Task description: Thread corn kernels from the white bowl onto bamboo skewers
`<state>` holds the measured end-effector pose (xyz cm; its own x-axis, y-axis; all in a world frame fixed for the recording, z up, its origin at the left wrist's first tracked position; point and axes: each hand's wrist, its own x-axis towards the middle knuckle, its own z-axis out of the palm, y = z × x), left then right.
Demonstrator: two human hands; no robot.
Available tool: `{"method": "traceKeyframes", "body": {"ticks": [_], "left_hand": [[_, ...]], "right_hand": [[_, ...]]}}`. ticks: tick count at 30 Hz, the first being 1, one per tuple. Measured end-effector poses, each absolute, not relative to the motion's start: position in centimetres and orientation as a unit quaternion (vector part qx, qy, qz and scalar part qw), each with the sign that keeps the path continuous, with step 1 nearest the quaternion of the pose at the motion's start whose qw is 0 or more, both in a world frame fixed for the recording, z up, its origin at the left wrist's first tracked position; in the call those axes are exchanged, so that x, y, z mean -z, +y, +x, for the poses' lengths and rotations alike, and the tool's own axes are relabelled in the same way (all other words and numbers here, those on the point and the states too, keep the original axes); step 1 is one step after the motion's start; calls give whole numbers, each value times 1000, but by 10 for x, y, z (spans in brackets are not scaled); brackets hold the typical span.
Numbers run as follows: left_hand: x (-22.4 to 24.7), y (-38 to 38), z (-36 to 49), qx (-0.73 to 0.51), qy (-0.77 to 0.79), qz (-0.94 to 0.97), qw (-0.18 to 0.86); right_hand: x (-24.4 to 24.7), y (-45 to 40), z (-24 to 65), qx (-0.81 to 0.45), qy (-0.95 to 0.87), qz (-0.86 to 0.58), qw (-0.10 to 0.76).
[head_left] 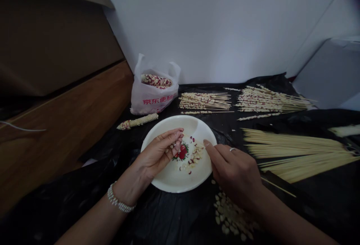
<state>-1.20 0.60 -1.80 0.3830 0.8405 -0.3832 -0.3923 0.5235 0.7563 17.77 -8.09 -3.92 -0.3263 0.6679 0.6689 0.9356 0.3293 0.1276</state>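
Note:
My left hand (164, 149) is curled over a white bowl (160, 181), thumb and fingers drawn together, with a few pale corn kernels (168, 150) in it. At the bowl's right rim my right hand (234, 166) is closed in a pinch. A thin bamboo skewer (278, 187) sticks out behind it, in line with the pinched fingertips; the hand hides its middle. Loose pale and dark red corn kernels (196, 156) lie in the bowl, beside a red printed pattern (183, 151) on its bottom.
Behind the bowl stands a plastic bag (153, 100) with speckled corn cobs (156, 80). A partly stripped cob (137, 121) lies left. Kernel-threaded skewers (202, 101) form two piles; bare skewers (292, 147) fan out right. Pale kernels (230, 215) lie on black plastic sheeting (180, 218).

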Motion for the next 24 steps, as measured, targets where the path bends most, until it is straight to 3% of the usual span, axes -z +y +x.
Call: {"method": "traceKeyframes", "body": {"ticks": [24], "left_hand": [[15, 2, -6, -359, 396, 385, 752]], "right_hand": [[46, -82, 172, 250, -770, -520, 273]]}}
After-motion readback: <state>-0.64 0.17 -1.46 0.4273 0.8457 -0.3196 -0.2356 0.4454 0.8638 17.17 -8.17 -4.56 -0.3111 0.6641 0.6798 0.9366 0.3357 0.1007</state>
